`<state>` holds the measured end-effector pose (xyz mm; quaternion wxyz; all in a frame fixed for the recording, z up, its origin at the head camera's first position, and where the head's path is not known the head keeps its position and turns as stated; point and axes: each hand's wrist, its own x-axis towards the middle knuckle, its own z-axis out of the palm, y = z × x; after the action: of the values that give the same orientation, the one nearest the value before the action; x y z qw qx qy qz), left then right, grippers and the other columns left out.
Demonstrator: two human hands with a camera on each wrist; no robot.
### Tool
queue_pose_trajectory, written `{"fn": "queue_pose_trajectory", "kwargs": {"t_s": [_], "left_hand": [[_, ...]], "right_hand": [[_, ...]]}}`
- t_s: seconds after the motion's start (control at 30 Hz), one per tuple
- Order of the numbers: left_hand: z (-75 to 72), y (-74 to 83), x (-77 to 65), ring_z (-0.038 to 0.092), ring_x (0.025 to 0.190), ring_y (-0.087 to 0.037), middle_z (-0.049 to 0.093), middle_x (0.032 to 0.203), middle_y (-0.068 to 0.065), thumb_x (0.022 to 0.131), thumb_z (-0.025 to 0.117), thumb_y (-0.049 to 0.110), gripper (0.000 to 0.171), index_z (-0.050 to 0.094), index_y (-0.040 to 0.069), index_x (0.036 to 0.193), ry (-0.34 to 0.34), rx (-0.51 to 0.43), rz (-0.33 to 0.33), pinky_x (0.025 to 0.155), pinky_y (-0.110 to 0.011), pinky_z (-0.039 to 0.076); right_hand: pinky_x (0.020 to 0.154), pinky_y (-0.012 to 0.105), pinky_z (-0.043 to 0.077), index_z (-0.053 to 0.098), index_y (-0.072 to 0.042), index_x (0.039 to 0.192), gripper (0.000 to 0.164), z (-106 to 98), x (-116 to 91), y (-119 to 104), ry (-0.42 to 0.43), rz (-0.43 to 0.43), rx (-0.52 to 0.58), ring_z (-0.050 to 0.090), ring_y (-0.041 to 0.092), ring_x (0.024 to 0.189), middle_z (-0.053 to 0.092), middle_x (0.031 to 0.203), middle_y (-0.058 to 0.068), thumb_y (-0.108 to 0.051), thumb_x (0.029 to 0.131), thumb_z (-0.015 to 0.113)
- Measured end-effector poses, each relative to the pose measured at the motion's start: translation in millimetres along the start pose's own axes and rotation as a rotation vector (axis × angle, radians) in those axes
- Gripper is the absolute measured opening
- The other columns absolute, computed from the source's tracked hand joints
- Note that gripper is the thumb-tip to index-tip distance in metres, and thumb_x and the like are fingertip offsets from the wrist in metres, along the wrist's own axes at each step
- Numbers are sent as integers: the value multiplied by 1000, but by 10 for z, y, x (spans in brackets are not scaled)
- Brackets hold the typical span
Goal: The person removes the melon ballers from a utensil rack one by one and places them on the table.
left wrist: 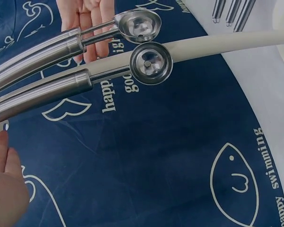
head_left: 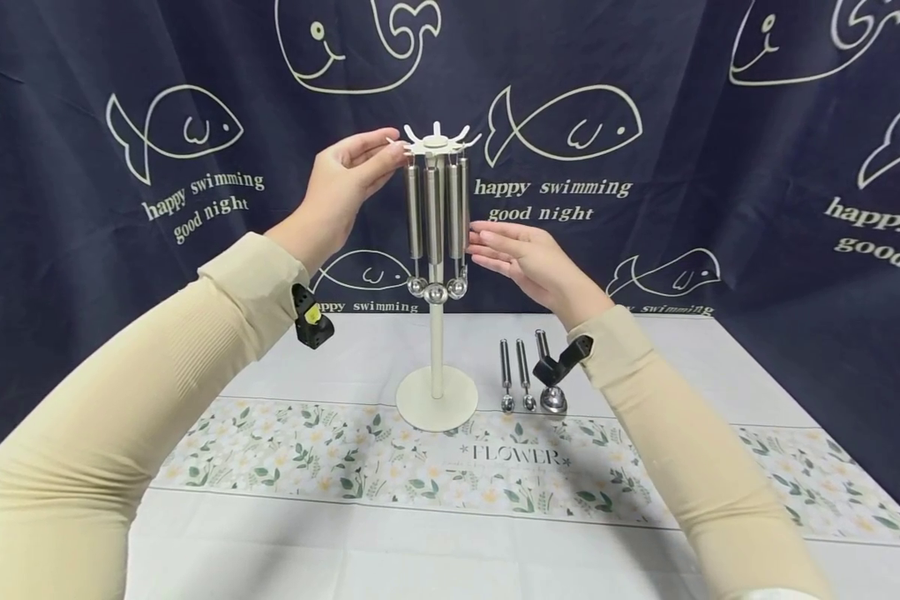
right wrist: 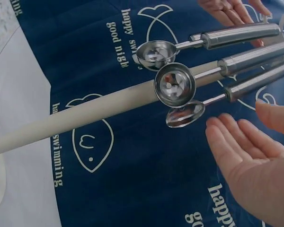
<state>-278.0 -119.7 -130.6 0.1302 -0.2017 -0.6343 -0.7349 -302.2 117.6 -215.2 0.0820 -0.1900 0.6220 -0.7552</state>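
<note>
A white rack (head_left: 437, 342) with a round base and a ring of hooks (head_left: 435, 143) stands upright on the table. Several steel scoops (head_left: 434, 217) with long handles hang from it, bowls down. My left hand (head_left: 348, 179) is up at the left side of the hook ring, fingertips right at a hook, its fingers fairly straight. To the right of the hanging scoops is my right hand (head_left: 525, 258), fingers extended and palm turned toward them. In the right wrist view its fingertips (right wrist: 217, 127) lie close beside a scoop's bowl (right wrist: 185, 114), holding nothing.
Three more scoops (head_left: 525, 375) lie side by side on the table, right of the rack base. A floral runner (head_left: 307, 454) crosses the white tabletop (head_left: 270, 542). Behind hangs a dark blue curtain (head_left: 390, 200) printed with fish.
</note>
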Motion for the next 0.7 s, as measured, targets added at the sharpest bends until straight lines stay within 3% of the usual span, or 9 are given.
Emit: {"fn": "queue_pose_trajectory", "kwargs": {"t_s": [0.2, 0.37, 0.57, 0.7], "left_hand": [[-11, 10, 0, 67, 104, -13, 64, 128, -14, 89, 68, 3, 40, 58, -4, 127, 7, 17, 1, 101, -21, 49], [0, 1, -12, 68, 102, -12, 67, 122, -12, 89, 68, 4, 40, 58, -4, 127, 16, 43, 2, 101, -21, 49], [15, 8, -34, 68, 96, -9, 71, 106, -5, 89, 68, 3, 41, 57, -6, 127, 24, 39, 14, 101, -22, 49], [23, 17, -40, 68, 94, -8, 71, 97, -1, 88, 69, 3, 38, 59, -6, 124, 31, 32, 18, 101, -22, 50]], "right_hand": [[107, 30, 46, 40, 3, 144, 45, 108, 46, -29, 2, -28, -59, 51, 31, 130, 46, 143, 23, -6, 101, 50], [104, 28, 48, 48, 4, 139, 41, 165, 59, -53, 45, -81, -99, 63, 15, 110, 55, 137, 20, -6, 99, 53], [100, 28, 51, 53, 7, 133, 39, 186, 49, -75, 83, -132, -113, 67, 7, 92, 70, 110, 5, -3, 96, 58], [95, 27, 53, 54, 9, 130, 38, 186, 44, -94, 109, -157, -92, 67, 7, 86, 72, 94, -4, 0, 93, 61]]}}
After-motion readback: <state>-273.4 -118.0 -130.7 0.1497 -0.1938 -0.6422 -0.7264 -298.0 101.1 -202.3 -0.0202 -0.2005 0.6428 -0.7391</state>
